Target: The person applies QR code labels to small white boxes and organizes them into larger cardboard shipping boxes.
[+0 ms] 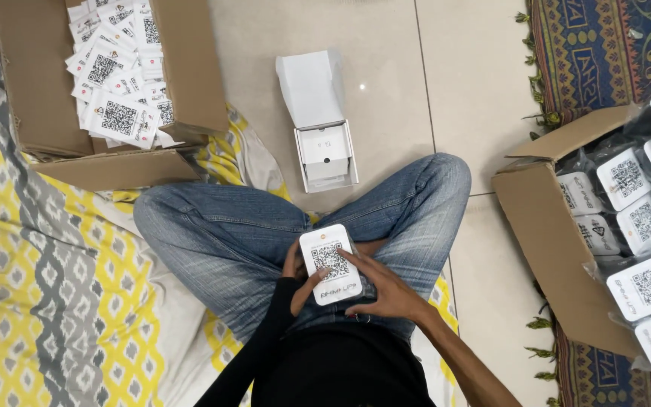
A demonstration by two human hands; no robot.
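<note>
Cardboard box of cards (35, 83), open white box (325, 151), patterned rug (604, 45).

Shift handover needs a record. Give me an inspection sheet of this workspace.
Surface: pale tiled floor, with a yellow and grey patterned cloth at one side.
Job's things: white device with a square code, held over the lap.
Clutter: open white box; cardboard box of code cards; cardboard box of bagged devices.
Hands: left hand grips the device's edge; right hand holds it, one finger lying across its face.
Cables: nothing seen.
Surroundings: blue patterned rug.
</note>
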